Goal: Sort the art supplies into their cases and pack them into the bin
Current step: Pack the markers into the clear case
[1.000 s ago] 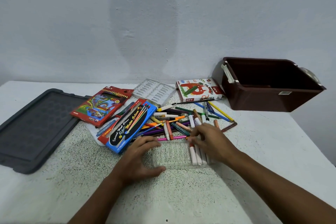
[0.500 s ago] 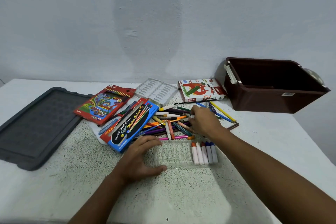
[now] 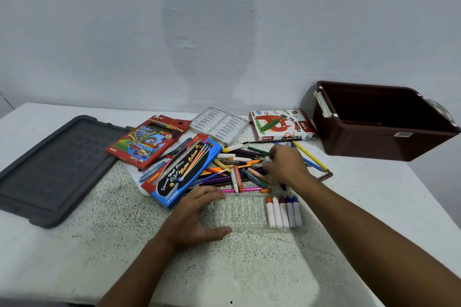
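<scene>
A clear plastic marker tray (image 3: 243,212) lies in front of me, with several white-barrelled markers (image 3: 284,212) lined up at its right end. My left hand (image 3: 197,219) grips the tray's left end, thumb on the near edge and fingers on the far edge. My right hand (image 3: 287,164) is down in the loose pile of markers, pastels and pencils (image 3: 237,169), its fingertips pinching what looks like a white marker; motion blur hides the detail. The brown bin (image 3: 374,142) stands open at the back right.
A grey bin lid (image 3: 55,169) lies at the left. A red coloured-pencil box (image 3: 147,139), a blue water-colour box (image 3: 184,169), a white moulded tray (image 3: 219,124) and an oil pastels box (image 3: 279,124) ring the pile. The wall is close behind.
My right hand left the tray, where it had set down markers, and reached back into the pile. My left hand has stayed on the tray.
</scene>
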